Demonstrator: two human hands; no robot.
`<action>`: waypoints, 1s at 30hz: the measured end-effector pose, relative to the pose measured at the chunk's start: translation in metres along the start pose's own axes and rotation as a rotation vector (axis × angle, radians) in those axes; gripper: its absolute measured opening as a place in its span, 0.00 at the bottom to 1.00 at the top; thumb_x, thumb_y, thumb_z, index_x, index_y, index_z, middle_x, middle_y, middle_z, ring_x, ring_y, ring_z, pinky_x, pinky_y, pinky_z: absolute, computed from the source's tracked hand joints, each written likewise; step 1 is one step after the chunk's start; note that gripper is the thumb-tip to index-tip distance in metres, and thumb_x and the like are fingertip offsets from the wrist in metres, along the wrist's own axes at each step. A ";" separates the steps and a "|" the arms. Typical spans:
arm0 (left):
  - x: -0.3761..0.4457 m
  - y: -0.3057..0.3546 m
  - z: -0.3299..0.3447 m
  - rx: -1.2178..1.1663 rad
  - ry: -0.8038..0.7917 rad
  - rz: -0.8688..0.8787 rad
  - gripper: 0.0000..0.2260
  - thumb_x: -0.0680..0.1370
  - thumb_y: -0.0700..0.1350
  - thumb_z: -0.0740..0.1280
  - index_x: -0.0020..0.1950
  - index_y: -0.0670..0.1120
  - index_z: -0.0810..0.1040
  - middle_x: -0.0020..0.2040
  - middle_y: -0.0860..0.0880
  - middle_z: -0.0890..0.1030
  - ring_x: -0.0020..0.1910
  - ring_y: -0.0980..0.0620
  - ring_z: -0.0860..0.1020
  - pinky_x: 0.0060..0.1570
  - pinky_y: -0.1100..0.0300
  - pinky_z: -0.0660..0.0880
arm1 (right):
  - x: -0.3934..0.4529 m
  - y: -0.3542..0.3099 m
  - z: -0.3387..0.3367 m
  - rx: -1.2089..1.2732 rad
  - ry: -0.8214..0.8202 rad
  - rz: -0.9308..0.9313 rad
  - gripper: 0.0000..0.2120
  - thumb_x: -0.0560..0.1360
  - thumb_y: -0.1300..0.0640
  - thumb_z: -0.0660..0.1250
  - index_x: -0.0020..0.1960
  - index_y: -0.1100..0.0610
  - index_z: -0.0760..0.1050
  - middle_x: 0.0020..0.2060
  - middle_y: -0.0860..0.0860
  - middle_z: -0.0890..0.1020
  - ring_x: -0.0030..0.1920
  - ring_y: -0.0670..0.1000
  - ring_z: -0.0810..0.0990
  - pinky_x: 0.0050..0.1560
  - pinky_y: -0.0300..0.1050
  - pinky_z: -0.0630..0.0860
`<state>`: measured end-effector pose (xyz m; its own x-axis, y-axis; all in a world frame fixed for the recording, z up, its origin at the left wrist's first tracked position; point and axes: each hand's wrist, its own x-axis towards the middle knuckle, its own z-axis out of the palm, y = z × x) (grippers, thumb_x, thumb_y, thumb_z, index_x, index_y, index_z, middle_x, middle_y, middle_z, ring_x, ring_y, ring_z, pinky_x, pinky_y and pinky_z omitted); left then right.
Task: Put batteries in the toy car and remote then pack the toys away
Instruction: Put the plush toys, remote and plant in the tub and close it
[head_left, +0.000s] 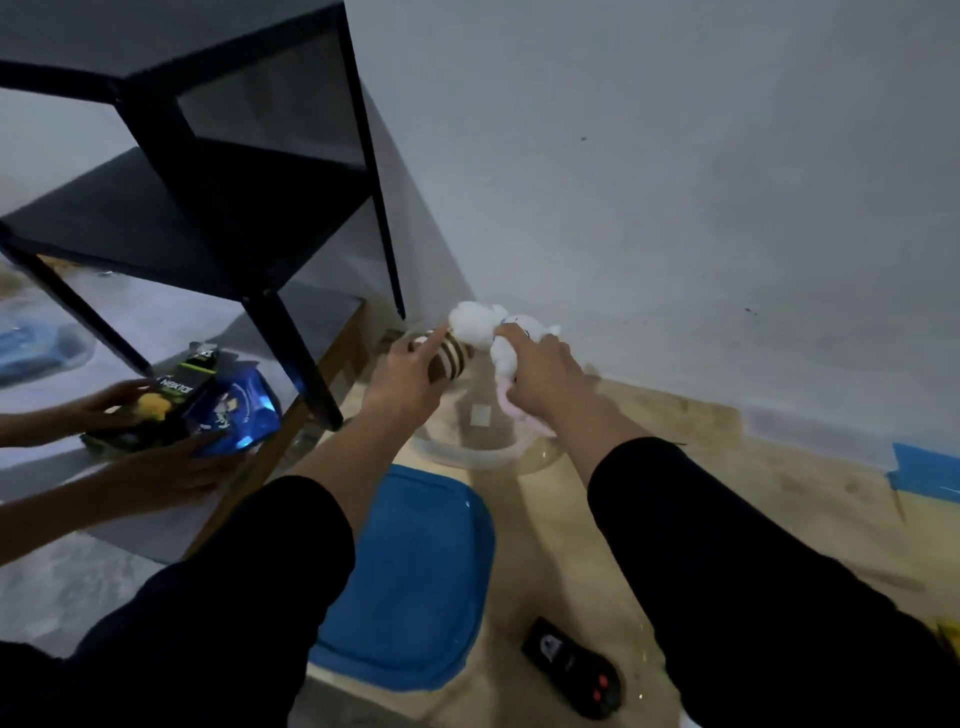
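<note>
My left hand (405, 376) grips a brown-and-cream striped plush toy (453, 358) over a clear plastic tub (467, 454) on the floor by the wall. My right hand (545, 379) holds a white plush toy (480, 322) with a pale pink part hanging below it, also above the tub. A blue lid (415, 577) lies flat on the floor just in front of the tub. The black remote (574, 667) with red buttons rests on the floor near my right arm. No toy car shows in this view.
A black metal shelf unit (208, 208) stands at the left against the wall. Another person's hands (156, 441) hold a black-and-yellow toy box (171, 405) and a blue packet (239, 410) on a low grey surface. Blue tape (924, 473) marks the floor at right.
</note>
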<state>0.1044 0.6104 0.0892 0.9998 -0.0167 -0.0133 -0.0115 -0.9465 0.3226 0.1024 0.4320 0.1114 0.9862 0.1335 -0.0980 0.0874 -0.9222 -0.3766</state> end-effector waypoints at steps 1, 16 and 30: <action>0.007 -0.006 0.001 0.007 -0.020 -0.003 0.30 0.78 0.49 0.64 0.77 0.58 0.53 0.71 0.40 0.65 0.65 0.39 0.69 0.63 0.50 0.68 | 0.007 -0.007 0.006 0.011 -0.007 0.029 0.30 0.73 0.63 0.61 0.70 0.45 0.58 0.57 0.60 0.70 0.59 0.62 0.70 0.52 0.51 0.70; 0.048 -0.048 0.040 0.068 -0.218 0.194 0.22 0.77 0.47 0.64 0.72 0.53 0.66 0.65 0.44 0.74 0.60 0.42 0.75 0.56 0.54 0.73 | 0.044 -0.015 0.080 0.076 -0.148 0.278 0.43 0.71 0.57 0.73 0.75 0.41 0.50 0.71 0.61 0.53 0.66 0.61 0.67 0.63 0.50 0.70; 0.009 0.022 0.021 0.029 -0.205 0.272 0.23 0.79 0.49 0.63 0.73 0.48 0.65 0.70 0.44 0.69 0.68 0.44 0.68 0.62 0.52 0.68 | -0.026 0.031 0.010 -0.142 0.050 0.123 0.29 0.77 0.52 0.62 0.75 0.46 0.55 0.73 0.57 0.56 0.70 0.58 0.62 0.65 0.53 0.67</action>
<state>0.1123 0.5830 0.0760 0.9357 -0.3312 -0.1219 -0.2804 -0.9074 0.3132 0.0779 0.4033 0.0931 0.9961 0.0018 -0.0881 -0.0186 -0.9730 -0.2301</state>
